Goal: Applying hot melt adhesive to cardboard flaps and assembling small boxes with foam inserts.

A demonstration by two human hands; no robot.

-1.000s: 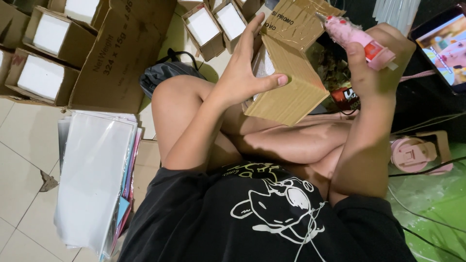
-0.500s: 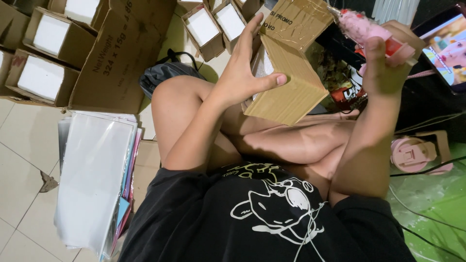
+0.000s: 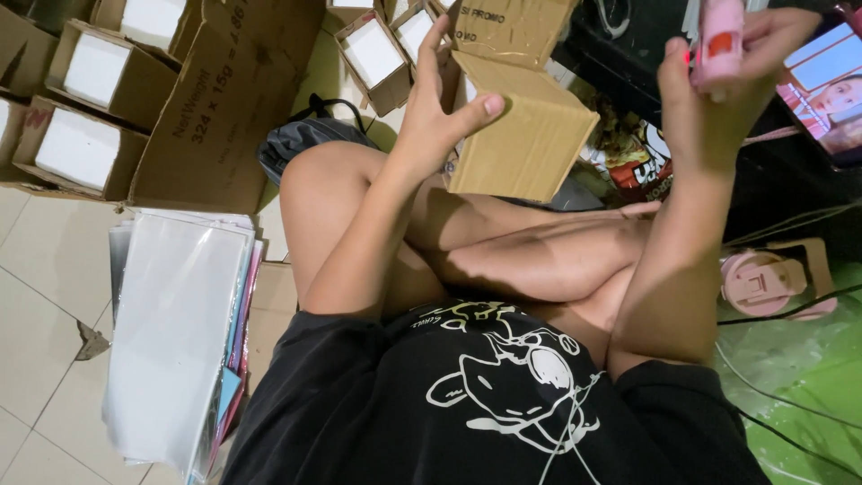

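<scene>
Two hands grip: left (image 3: 440, 121) steadies cardboard box (image 3: 521, 135), right (image 3: 718, 85) clutches pink dispenser (image 3: 720, 36).

A plain brown cardboard box (image 3: 525, 126) with pale inner edges is held by the left hand (image 3: 440, 117). A pink tape dispenser (image 3: 721, 36) with a red patch is held in the right hand (image 3: 718, 99). A black shirt (image 3: 485, 404) is printed with a white line-drawn cartoon and yellow-green lettering. Brown open cartons (image 3: 90, 108) are filled with white. A stack of glossy white sheets (image 3: 175, 341) shows pink and blue edges. Pale beige floor tiles (image 3: 36, 296) are seen at the left edge, green plastic sheeting (image 3: 799, 386) at the lower right corner.
</scene>
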